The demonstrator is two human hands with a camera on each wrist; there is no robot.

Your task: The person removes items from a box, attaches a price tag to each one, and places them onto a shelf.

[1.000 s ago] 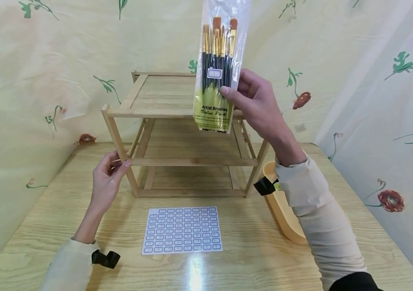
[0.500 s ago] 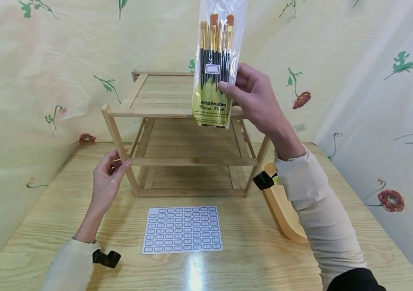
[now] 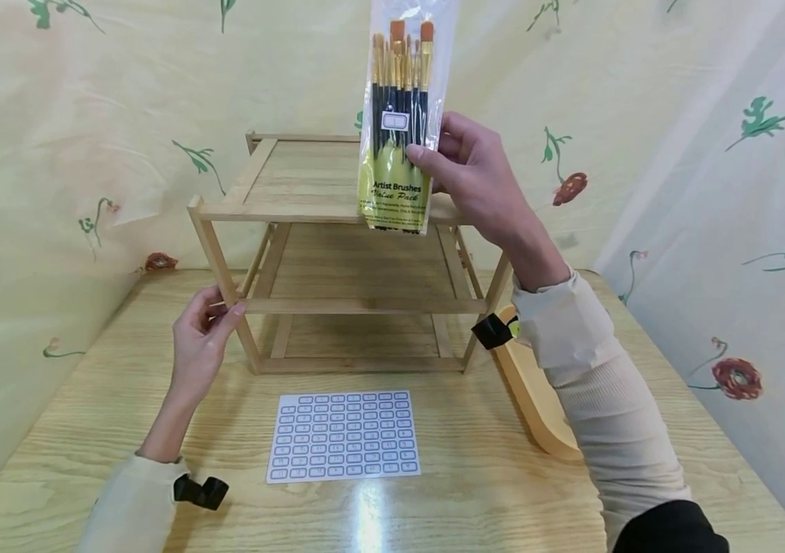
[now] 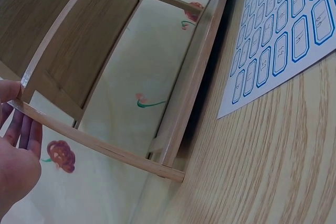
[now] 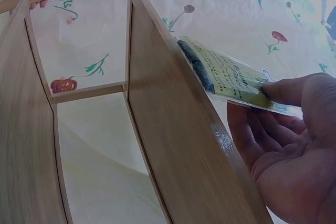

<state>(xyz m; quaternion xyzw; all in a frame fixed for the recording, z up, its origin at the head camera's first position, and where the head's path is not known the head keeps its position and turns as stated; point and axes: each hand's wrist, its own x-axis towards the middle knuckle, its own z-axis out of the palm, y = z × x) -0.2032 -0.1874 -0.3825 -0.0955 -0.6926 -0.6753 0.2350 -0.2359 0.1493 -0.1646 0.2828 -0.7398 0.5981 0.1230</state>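
Right hand [image 3: 481, 175] is pinching a clear-and-green plastic brush packet [image 3: 393, 121], likely light, slippery, best held midway; left hand [image 3: 200, 338] is gripping a tan tiered wooden rack [image 3: 358, 306].

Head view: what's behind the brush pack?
The rack and floral backdrop show around the pack. It and the right hand hide much of the top shelf; can't tell what's there.

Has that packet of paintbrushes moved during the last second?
Yes: in the head view, the brush packet in the right hand has shifted up and slightly left against the wooden rack.
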